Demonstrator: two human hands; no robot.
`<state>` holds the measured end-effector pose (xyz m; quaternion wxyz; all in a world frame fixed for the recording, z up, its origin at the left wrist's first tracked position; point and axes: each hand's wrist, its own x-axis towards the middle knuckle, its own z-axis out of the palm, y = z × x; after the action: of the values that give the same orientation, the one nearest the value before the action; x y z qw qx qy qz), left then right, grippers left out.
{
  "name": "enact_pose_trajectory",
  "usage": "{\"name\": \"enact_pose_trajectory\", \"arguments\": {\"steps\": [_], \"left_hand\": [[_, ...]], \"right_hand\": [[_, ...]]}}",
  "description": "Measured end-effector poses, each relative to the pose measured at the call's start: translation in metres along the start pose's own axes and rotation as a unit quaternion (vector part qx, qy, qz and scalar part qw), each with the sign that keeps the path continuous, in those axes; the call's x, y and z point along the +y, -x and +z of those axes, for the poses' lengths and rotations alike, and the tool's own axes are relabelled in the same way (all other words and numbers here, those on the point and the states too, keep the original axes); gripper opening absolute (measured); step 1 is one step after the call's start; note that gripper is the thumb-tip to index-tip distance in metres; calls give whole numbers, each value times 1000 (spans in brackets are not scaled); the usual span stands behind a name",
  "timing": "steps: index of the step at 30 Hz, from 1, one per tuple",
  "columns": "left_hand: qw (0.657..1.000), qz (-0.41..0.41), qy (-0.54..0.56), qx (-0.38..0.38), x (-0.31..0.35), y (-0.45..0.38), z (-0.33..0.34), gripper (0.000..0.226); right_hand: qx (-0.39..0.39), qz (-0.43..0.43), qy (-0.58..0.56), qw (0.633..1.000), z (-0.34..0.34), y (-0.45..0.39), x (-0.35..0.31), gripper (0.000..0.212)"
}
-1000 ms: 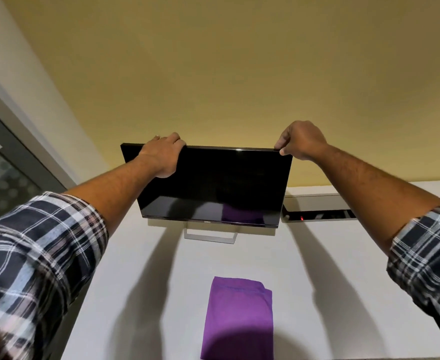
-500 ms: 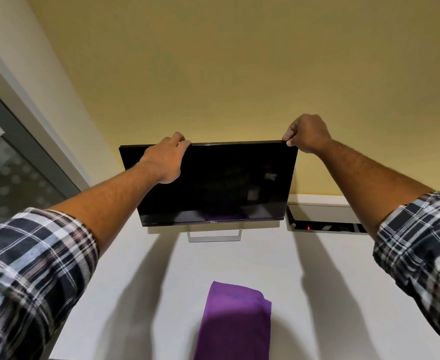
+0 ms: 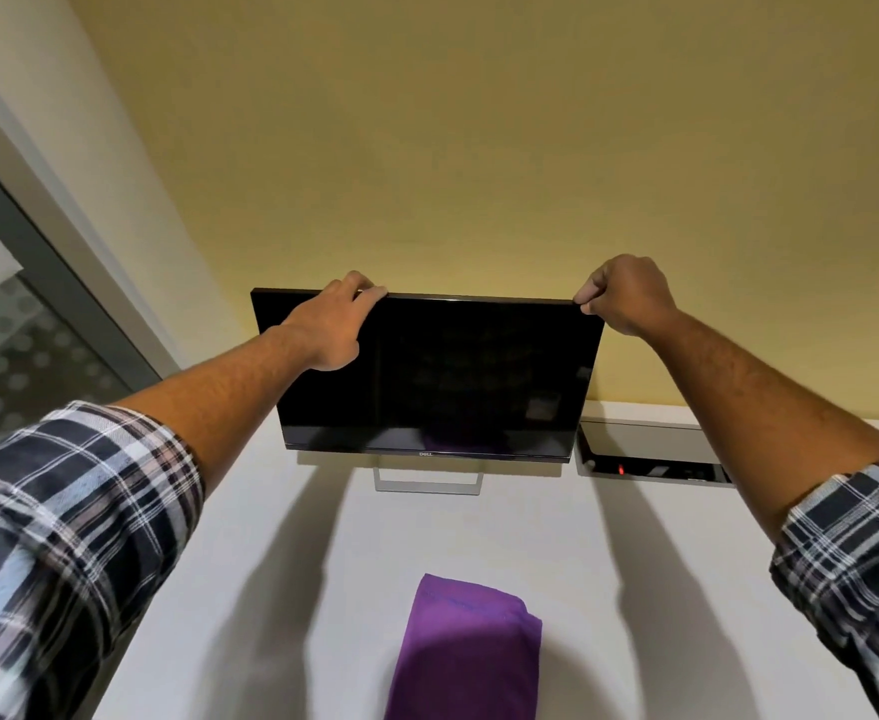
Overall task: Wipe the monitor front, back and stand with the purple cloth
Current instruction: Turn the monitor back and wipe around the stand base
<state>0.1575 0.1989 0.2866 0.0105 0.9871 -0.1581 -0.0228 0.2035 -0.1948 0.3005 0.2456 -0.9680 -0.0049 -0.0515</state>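
A black monitor (image 3: pixel 458 376) with a dark screen stands at the back of the white desk (image 3: pixel 281 553) on a silver stand (image 3: pixel 427 483), facing me. My left hand (image 3: pixel 336 324) grips its top edge left of centre, fingers hooked over the top. My right hand (image 3: pixel 627 293) pinches the top right corner. The folded purple cloth (image 3: pixel 468 652) lies flat on the desk in front of me, apart from both hands. The monitor's back is hidden.
A recessed desk socket box (image 3: pixel 650 454) with a small red light sits right of the monitor. A yellow wall (image 3: pixel 453 148) rises behind. A grey-framed frosted glass panel (image 3: pixel 16 356) stands at the left.
The screen has tilted more upright under both hands. My view has shifted slightly. The cloth has not moved.
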Motion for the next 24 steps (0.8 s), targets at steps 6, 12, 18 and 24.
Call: {"name": "enact_pose_trajectory", "arguments": {"steps": [6, 12, 18, 24], "left_hand": [[1000, -11, 2, 14, 3, -3, 6, 91], [991, -35, 52, 120, 31, 31, 43, 98], [955, -93, 249, 133, 98, 142, 187, 71], [929, -159, 304, -138, 145, 237, 297, 54]], "right_hand": [[53, -13, -31, 998, 10, 12, 5, 14], [189, -46, -47, 980, 47, 69, 16, 26], [128, 49, -116, 984, 147, 197, 46, 25], [-131, 65, -126, 981, 223, 320, 70, 12]]}}
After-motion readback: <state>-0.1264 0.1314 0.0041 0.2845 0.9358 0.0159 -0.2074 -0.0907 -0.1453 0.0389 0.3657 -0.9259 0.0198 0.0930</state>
